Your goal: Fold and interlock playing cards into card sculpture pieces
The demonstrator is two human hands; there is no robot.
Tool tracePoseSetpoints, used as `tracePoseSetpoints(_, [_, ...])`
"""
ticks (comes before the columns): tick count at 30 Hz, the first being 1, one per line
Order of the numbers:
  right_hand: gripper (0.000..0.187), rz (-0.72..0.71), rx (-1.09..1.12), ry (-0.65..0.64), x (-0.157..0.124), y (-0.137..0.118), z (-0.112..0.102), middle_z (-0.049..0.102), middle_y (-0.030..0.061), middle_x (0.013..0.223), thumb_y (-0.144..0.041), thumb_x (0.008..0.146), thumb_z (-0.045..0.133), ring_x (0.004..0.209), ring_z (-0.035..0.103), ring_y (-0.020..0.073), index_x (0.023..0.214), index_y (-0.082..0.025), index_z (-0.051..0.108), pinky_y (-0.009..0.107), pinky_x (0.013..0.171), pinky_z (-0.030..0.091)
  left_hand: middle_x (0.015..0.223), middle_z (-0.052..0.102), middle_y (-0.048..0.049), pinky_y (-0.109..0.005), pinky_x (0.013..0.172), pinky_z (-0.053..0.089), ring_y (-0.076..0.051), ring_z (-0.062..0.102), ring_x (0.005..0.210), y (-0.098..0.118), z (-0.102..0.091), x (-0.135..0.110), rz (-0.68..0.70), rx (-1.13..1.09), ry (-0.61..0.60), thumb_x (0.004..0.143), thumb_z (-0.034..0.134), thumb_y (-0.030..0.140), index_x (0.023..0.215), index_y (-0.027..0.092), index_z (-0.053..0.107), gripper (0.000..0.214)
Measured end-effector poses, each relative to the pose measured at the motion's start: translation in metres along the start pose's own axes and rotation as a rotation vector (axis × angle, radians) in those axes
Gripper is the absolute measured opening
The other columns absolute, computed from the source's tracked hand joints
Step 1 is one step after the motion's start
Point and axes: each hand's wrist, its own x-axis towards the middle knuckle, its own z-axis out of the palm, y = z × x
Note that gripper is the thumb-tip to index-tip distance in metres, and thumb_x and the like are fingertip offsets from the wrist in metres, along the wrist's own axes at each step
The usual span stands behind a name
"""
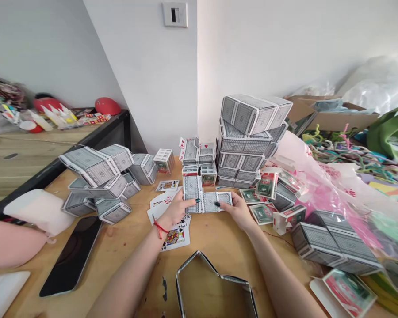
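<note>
Both my hands grip a piece of joined playing cards [209, 203], grey patterned backs facing me. My left hand [178, 206] pinches the taller left part, thumb across its front. At the right end of the lower part, my right hand [236, 209] has its thumb on the front; the fingers behind are hidden. Loose playing cards [178, 236] lie face up under and beside my left hand. Just beyond the held piece stand stacked card decks and boxes [208, 174]. Near me rests an open-topped, angular frame made of cards [215, 273].
Folded-card blocks form a tall stack [248, 132] at back right and a lower pile [96, 174] at left. A black phone [71, 256] lies left. Card boxes [263, 213], pink plastic [338, 198] and tape [396, 274] crowd the right. Another person's arm [13, 243] enters at left.
</note>
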Motion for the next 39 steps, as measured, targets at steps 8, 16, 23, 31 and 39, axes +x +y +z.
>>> tracePoseSetpoints(8, [0.030, -0.034, -0.209, -0.033, -0.002, -0.003, 0.000, 0.051, -0.0047, 0.058, -0.048, 0.074, 0.058, 0.045, 0.043, 0.0089, 0.080, -0.019, 0.051, 0.022, 0.042, 0.034, 0.104, 0.064, -0.0070, -0.035, 0.084, 0.045, -0.021, 0.061, 0.094, -0.003, -0.006, 0.007, -0.075, -0.005, -0.047, 0.060, 0.068, 0.013, 0.099, 0.017, 0.055, 0.041])
tracePoseSetpoints(16, [0.029, -0.040, -0.177, 0.003, -0.002, -0.003, 0.004, 0.045, -0.0073, 0.051, -0.049, 0.074, 0.058, 0.037, 0.041, 0.0083, 0.075, -0.022, 0.048, 0.022, 0.037, 0.032, 0.102, 0.066, -0.0059, -0.035, 0.081, 0.047, -0.021, 0.062, 0.090, -0.002, -0.001, 0.007, -0.106, -0.005, -0.075, 0.058, 0.068, 0.011, 0.102, 0.019, 0.058, 0.046])
tracePoseSetpoints(23, [0.030, -0.016, -0.112, 0.017, -0.005, -0.010, 0.007, 0.045, -0.0072, 0.043, -0.048, 0.071, 0.061, 0.033, 0.034, 0.0071, 0.075, -0.020, 0.051, 0.021, 0.033, 0.023, 0.098, 0.068, -0.0057, -0.035, 0.080, 0.047, -0.023, 0.062, 0.091, -0.001, -0.001, 0.007, -0.109, -0.015, -0.035, 0.056, 0.068, 0.010, 0.099, 0.019, 0.059, 0.044])
tracePoseSetpoints(31, [0.029, -0.021, -0.080, 0.017, -0.003, -0.008, 0.004, 0.043, -0.0072, 0.046, -0.047, 0.070, 0.063, 0.036, 0.035, 0.0071, 0.076, -0.020, 0.054, 0.021, 0.035, 0.025, 0.092, 0.069, -0.0041, -0.033, 0.078, 0.046, -0.022, 0.062, 0.089, 0.012, 0.004, 0.000, -0.153, 0.014, 0.025, 0.054, 0.065, 0.006, 0.090, 0.018, 0.058, 0.038])
tracePoseSetpoints(39, [0.027, -0.002, -0.055, 0.090, -0.001, -0.011, -0.002, 0.041, -0.0068, 0.049, -0.046, 0.070, 0.063, 0.037, 0.032, 0.0068, 0.073, -0.020, 0.052, 0.020, 0.034, 0.023, 0.086, 0.069, -0.0019, -0.033, 0.076, 0.046, -0.021, 0.063, 0.084, 0.017, 0.003, -0.002, -0.120, 0.012, 0.068, 0.054, 0.065, 0.006, 0.086, 0.020, 0.058, 0.036])
